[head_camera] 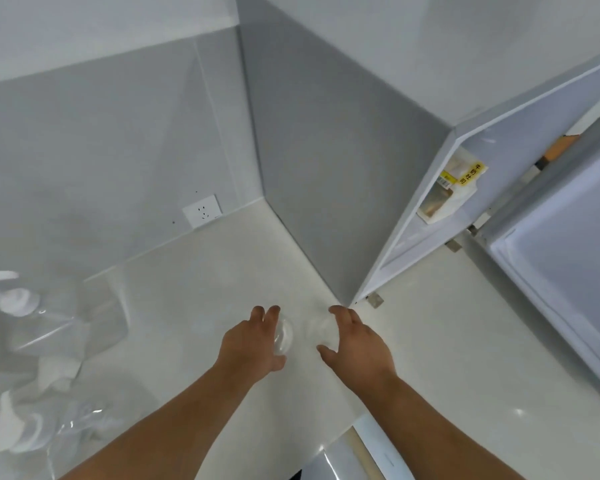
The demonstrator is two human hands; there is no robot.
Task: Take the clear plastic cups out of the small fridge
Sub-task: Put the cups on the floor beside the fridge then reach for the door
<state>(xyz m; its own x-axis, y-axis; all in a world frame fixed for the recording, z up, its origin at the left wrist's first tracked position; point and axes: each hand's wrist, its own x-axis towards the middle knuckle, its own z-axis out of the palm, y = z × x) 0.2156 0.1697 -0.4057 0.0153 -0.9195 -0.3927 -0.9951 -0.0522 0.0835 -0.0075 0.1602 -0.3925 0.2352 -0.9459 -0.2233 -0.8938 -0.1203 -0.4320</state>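
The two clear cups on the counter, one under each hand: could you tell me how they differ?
The cup at the left hand, the left cup, shows a sharp, glinting outline; the right cup by the right hand is a faint blur. The left hand's fingers wrap the left cup; the right hand is spread around the right cup, with contact unclear. Both are clear plastic, side by side on the pale countertop, outside the open fridge.

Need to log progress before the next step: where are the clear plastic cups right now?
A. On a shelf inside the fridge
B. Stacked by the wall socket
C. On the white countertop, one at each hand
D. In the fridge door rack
C: the left hand wraps one clear cup and the right hand is on another clear cup, both over the white countertop, outside the open fridge door.
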